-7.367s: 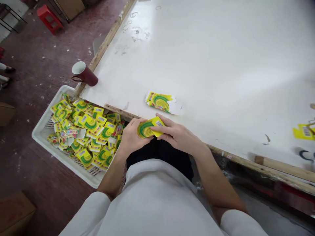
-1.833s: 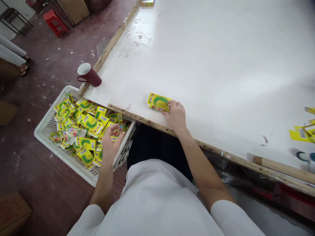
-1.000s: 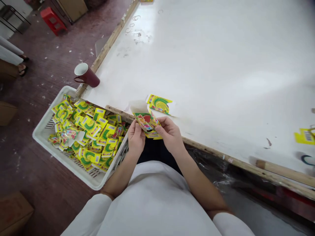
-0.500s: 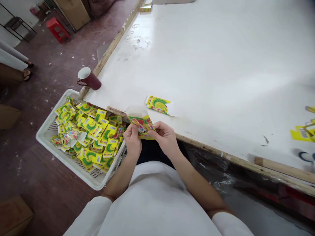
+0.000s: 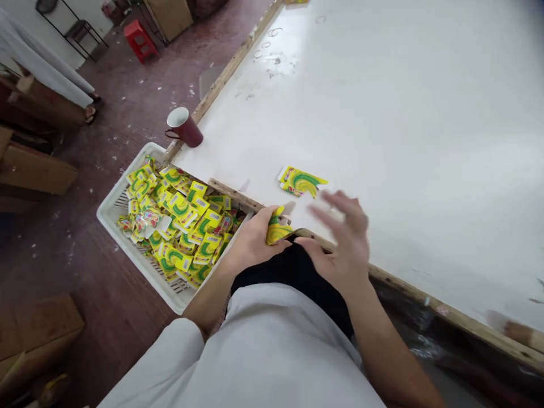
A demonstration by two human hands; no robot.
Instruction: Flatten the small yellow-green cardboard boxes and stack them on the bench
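- Nine o'clock: crate (image 5: pixel 140 263) of packets (image 5: pixel 181 205).
- Centre: left hand (image 5: pixel 254 237) grips yellow carton (image 5: pixel 277 229); overtight squeezing might crumple it.
- One o'clock: tabletop packaging (image 5: pixel 302 181) could slide if brushed.
- Three o'clock: right hand (image 5: pixel 346 249), fingers spread wide.

Table: a broad white top (image 5: pixel 403 113) with wooden strips (image 5: pixel 238 62) along its left and front edges, glossy under light, marked with smudges and small loops.
On the table, near the front: flat yellow-and-green cartons (image 5: pixel 302 180).
On the table, left corner: a maroon mug (image 5: pixel 189 130), white inside, handle pointing left.
Floor: dark reddish-brown (image 5: pixel 114 141), scattered with white scraps.
On the floor: a red stool (image 5: pixel 141 41), a dark chair (image 5: pixel 79 30) and cardboard boxes (image 5: pixel 46 331).
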